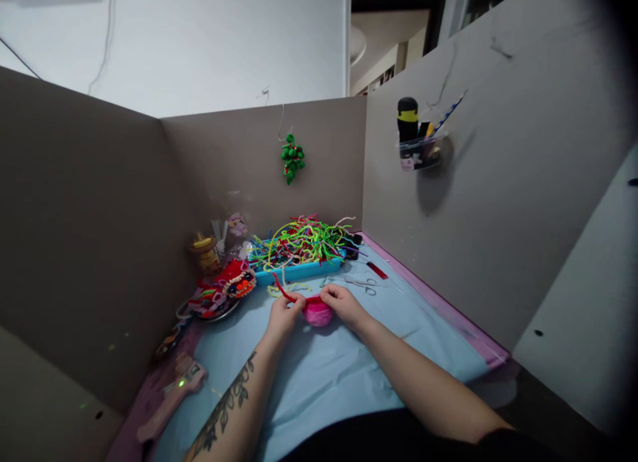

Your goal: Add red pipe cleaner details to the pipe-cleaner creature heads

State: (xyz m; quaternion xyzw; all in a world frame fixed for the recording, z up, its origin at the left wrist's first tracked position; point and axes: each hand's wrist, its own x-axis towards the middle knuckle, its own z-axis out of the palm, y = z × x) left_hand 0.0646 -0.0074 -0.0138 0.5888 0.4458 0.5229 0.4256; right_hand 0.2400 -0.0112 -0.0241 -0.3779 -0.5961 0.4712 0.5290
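Observation:
Between my two hands a red pipe cleaner [280,286] is pinched, with one free end sticking up past my left hand. My left hand [286,314] closes its thumb and fingers on it from the left side. From the right, my right hand [343,304] pinches the red stretch near its other end. Just below the red strand hangs or rests a pink rounded piece of fuzzy coils [318,314]; how it is joined to the strand I cannot tell. A pale yellow pipe cleaner [299,289] lies behind my hands on the blue cloth.
A blue tray [299,271] heaped with pipe cleaners stands at the back. Scissors [369,288] and a red strip [377,270] lie right of it. A plate [219,316] of finished pieces and a pink glue gun [174,392] sit left. Grey panels [319,149] enclose the cloth [409,355].

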